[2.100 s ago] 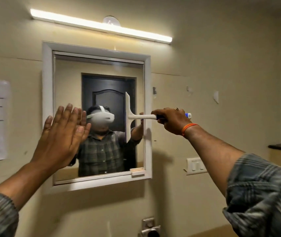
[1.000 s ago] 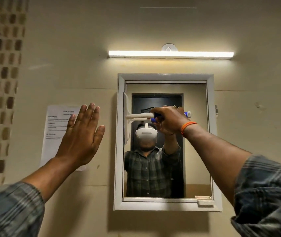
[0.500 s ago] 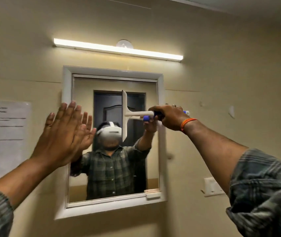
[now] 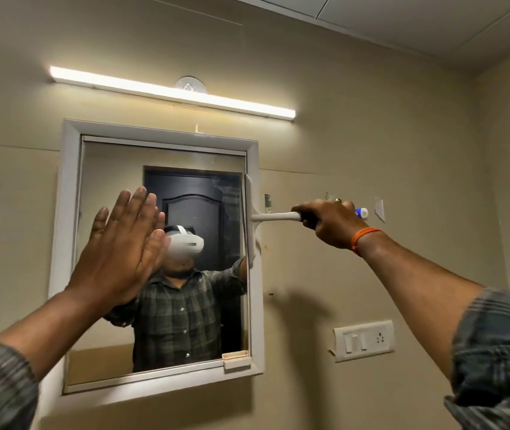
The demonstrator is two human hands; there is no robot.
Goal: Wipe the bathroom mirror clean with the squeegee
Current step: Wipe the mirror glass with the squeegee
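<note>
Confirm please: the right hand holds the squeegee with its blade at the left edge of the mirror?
Not quite. The right hand holds the squeegee, but its blade stands at the right edge of the mirror, as the head view shows.

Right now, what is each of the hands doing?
Left hand: open, fingers straight, palm flat toward the mirror, holding nothing.
Right hand: closed around the squeegee handle.
</note>
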